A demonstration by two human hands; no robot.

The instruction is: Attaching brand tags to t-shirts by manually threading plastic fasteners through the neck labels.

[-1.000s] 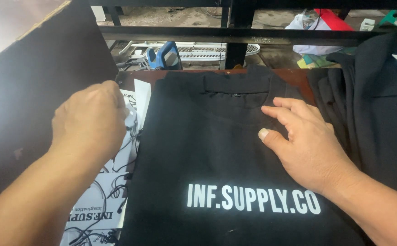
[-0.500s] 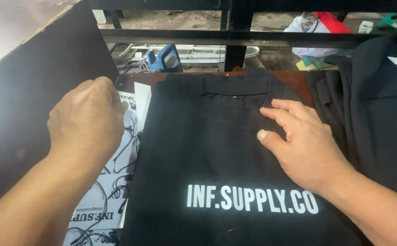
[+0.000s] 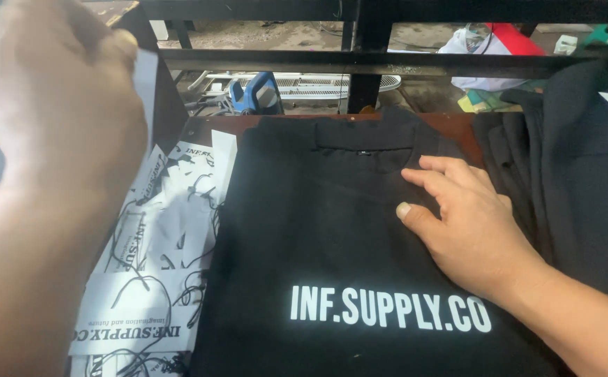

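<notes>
A black garment [image 3: 318,230] with white block lettering [image 3: 388,307] across its lower part lies flat in front of me. My right hand [image 3: 471,223] rests palm-down on its right side, fingers spread, holding nothing. My left hand [image 3: 60,119] is raised close to the camera at the upper left. It is large and blurred, with the fingers curled. A pale sheet edge [image 3: 143,84] shows beside it, and whether the hand grips it is unclear.
White printed paper sheets [image 3: 157,258] with black line scraps lie left of the garment. A pile of dark garments [image 3: 576,188] sits at the right. A black metal bar [image 3: 388,63] crosses the back, with a blue tool [image 3: 255,94] behind it. A dark panel [image 3: 168,112] stands at the left.
My left hand has lifted off the garment's left edge, up and toward the camera. My right hand stays on the garment.
</notes>
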